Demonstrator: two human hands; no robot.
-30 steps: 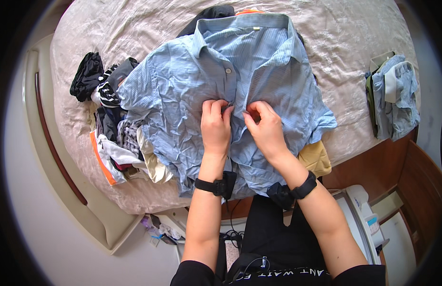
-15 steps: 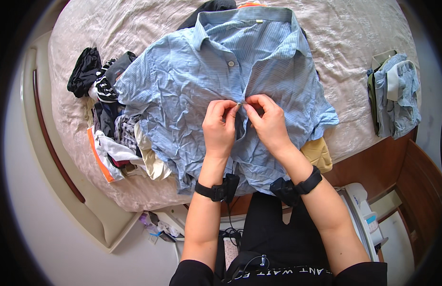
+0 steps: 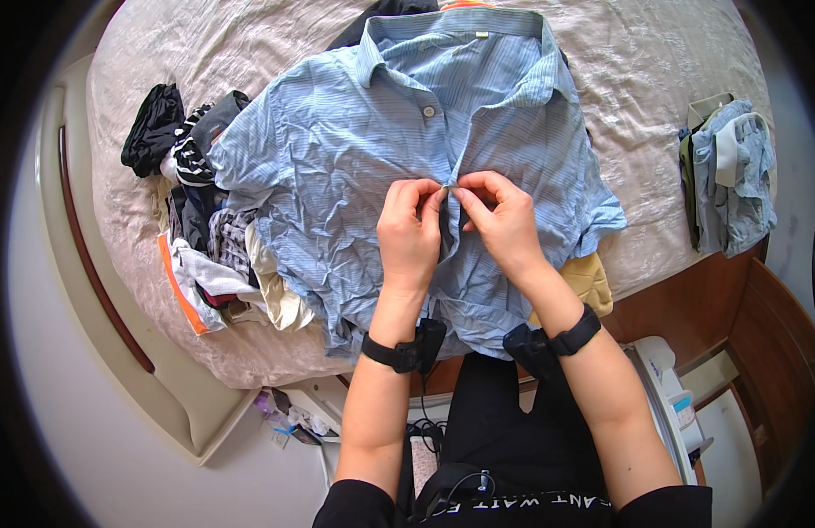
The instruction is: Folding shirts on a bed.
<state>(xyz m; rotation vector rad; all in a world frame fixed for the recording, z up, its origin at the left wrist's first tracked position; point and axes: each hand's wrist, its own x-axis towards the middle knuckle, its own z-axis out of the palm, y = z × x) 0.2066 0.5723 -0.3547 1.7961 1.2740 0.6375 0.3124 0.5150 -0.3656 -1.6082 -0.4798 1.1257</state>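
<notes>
A light blue, finely striped short-sleeved shirt (image 3: 337,150) lies face up in front of me, collar pointing away. Its front edges are parted at the neck, and a white button (image 3: 428,112) shows on the left edge. My left hand (image 3: 411,231) pinches the left front edge at mid-chest between thumb and forefinger. Close beside it, my right hand (image 3: 500,218) pinches the other edge the same way. The fingertips nearly meet, and whatever small part lies between them is mostly hidden. Both wrists wear black straps with small boxes.
Several crumpled clothes (image 3: 209,229) are heaped left of the shirt on the pale bedspread (image 3: 640,114). A stack of folded clothes (image 3: 731,176) lies at the far right. Yellow cloth (image 3: 588,283) pokes out under the shirt. A white appliance (image 3: 671,396) stands below the bed's right edge.
My right hand has shifted slightly right and its fingers have spread a little from the left ones. The left hand stays nearly in place, still pinching the shirt edge.
</notes>
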